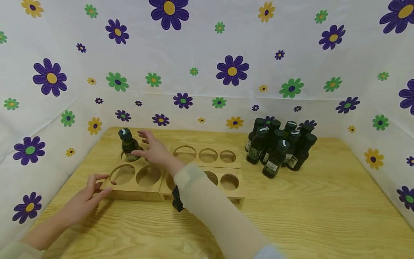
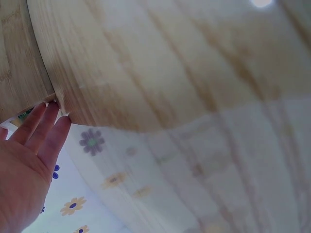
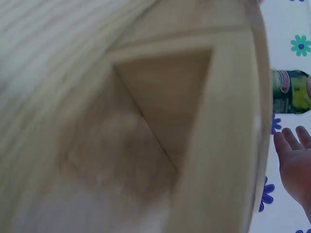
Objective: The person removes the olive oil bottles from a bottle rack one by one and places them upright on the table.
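Note:
A dark green glass bottle (image 1: 129,145) with a black cap stands upright in a back-left hole of the wooden rack (image 1: 136,196). Close to its right side is my right hand (image 1: 156,149), fingers spread and thumb at the bottle's lower part. The right wrist view shows the bottle's green label (image 3: 286,90) and my right hand (image 3: 295,170) with fingers apart from the glass. My left hand (image 1: 85,198) touches the rack's front-left corner. In the left wrist view, my left hand (image 2: 29,165) has extended fingers against the rack's edge (image 2: 22,82).
A second wooden rack (image 1: 240,185) with round holes adjoins the first on its right, partly hidden by my right sleeve (image 1: 216,208). Several capped dark bottles (image 1: 273,162) stand grouped at the table's back right. Flower-patterned cloth (image 1: 200,82) encloses the wooden table (image 1: 307,212).

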`<action>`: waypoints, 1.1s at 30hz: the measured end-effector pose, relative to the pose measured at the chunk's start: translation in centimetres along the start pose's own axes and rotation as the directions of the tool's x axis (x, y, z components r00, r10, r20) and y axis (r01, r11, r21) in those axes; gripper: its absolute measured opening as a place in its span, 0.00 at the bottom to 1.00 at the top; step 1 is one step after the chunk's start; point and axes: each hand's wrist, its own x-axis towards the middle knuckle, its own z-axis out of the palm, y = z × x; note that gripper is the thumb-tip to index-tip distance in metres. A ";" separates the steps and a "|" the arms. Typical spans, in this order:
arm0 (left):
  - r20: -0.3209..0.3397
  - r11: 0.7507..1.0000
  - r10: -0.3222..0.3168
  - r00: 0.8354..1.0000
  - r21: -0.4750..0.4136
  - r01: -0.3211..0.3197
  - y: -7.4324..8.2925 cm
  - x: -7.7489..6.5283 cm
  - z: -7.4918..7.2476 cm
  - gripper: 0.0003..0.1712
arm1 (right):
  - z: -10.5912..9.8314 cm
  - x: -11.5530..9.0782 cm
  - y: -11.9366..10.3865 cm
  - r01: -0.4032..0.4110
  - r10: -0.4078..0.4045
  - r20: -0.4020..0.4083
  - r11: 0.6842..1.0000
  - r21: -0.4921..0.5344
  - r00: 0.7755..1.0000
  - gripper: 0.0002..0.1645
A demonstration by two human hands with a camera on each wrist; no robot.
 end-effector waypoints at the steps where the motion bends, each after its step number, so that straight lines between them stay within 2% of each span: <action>1: 0.002 1.000 0.005 1.000 -0.004 -0.005 0.0 0.0 -0.1 0.26 | 0.3 0.0 0.0 -0.006 0.006 -0.006 1.000 0.009 1.000 0.42; 7: 0.010 1.000 -0.009 1.000 -0.003 0.009 -0.1 -0.2 -0.4 0.26 | 1.9 0.3 0.2 -0.009 0.010 -0.039 1.000 0.010 0.999 0.40; 16: 0.022 0.999 -0.016 1.000 -0.030 0.017 0.1 0.1 -0.3 0.26 | 2.2 0.7 0.8 -0.010 0.007 -0.078 0.999 -0.041 0.997 0.37; 23: 0.025 0.999 -0.017 1.000 -0.038 0.018 0.0 0.1 0.0 0.26 | 2.3 0.4 0.8 -0.015 0.012 -0.094 0.999 -0.034 0.995 0.32; 33: 0.012 1.000 -0.008 1.000 -0.017 0.008 -0.1 0.1 -0.2 0.26 | 2.5 0.4 0.5 0.002 -0.013 -0.071 0.988 -0.155 0.997 0.30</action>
